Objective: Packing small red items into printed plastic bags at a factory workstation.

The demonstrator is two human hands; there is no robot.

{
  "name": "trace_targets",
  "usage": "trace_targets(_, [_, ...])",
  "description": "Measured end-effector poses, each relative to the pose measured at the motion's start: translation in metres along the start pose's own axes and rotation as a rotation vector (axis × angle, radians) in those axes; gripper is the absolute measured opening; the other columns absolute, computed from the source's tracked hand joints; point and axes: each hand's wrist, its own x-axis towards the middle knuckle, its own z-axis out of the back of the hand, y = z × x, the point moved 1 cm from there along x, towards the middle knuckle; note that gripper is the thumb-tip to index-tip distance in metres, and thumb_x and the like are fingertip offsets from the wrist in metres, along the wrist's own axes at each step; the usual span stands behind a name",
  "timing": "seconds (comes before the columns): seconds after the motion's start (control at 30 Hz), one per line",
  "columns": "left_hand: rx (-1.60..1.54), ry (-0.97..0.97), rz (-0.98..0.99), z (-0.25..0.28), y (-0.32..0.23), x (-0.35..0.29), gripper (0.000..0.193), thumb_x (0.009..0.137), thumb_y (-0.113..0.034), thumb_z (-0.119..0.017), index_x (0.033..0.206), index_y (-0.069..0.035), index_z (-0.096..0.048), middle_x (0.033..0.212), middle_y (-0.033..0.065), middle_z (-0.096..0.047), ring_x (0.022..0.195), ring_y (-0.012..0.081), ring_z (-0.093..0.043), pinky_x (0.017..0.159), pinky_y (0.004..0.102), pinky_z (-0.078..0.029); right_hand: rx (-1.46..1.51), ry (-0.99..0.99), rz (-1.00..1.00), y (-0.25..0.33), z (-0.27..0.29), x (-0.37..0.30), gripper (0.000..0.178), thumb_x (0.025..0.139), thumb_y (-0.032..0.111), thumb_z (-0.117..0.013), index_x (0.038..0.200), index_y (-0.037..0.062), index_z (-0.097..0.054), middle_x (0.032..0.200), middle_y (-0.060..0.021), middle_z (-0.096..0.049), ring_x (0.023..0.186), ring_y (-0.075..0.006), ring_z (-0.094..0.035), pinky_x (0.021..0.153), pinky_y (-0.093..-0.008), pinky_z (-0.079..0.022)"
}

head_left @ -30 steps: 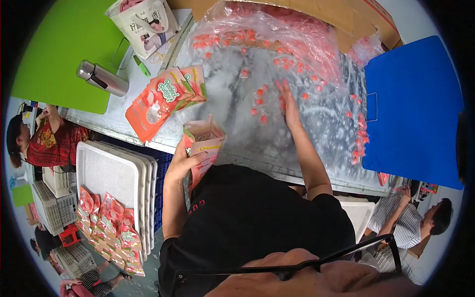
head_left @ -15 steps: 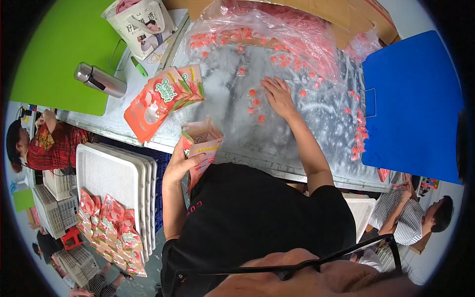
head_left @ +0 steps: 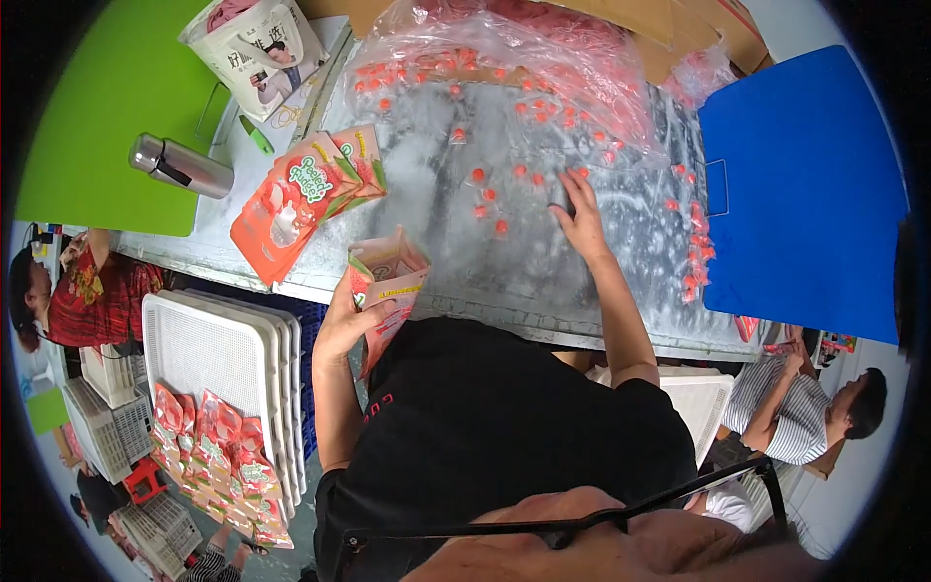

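A loosening left grip (head_left: 343, 325) could be tipping the pouch (head_left: 401, 289); a hasty sweep could be scattering the red sweets (head_left: 488, 195). The left grip is grasping the pouch below its gaping mouth. The right grip (head_left: 586, 230) is reaching unclenched across the surface (head_left: 485, 281), sweets lying beside it, one perhaps touching a fingertip.

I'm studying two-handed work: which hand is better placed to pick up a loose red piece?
Probably the right hand: it is beside small red pieces on the table, with thumb and fingers apart. The left hand is occupied, holding an open pouch.
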Motion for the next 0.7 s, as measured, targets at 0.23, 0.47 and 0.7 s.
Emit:
trace_targets(0.23, [-0.014, 0.023, -0.014, 0.002, 0.000, 0.000, 0.075, 0.069, -0.006, -0.069, 0.138, 0.002, -0.041, 0.131, 0.0090, -0.053, 0.122, 0.0187, -0.048, 0.106, 0.0340, -0.035, -0.226, -0.003, 0.239, 0.048, -0.003, 0.019, 0.073, 0.074, 0.038, -0.077, 0.140, 0.0208, -0.050, 0.151, -0.0123, -0.034, 0.139, -0.0361, -0.031, 0.115, -0.0522, -0.020])
trace_targets(0.47, [0.145, -0.049, -0.161, -0.001, -0.006, 0.002, 0.073, 0.068, -0.002, -0.071, 0.136, 0.000, -0.043, 0.130, 0.0085, -0.051, 0.123, 0.0200, -0.047, 0.106, 0.0349, -0.035, -0.308, 0.242, 0.387, 0.096, -0.057, 0.031, 0.081, 0.070, 0.045, -0.078, 0.141, 0.0225, -0.049, 0.153, -0.0103, -0.032, 0.142, -0.0350, -0.024, 0.114, -0.0573, -0.016])
trace_targets(0.7, [0.774, -0.174, -0.438, -0.018, -0.009, 0.022, 0.071, 0.059, 0.005, -0.067, 0.127, -0.002, -0.050, 0.126, 0.0175, -0.047, 0.124, 0.0335, -0.045, 0.107, 0.0391, -0.033, -0.207, 0.110, 0.599, 0.082, -0.086, 0.027, 0.035, 0.077, 0.022, -0.074, 0.109, 0.0153, -0.061, 0.114, -0.0029, -0.055, 0.105, -0.0274, -0.052, 0.086, -0.0432, -0.044])
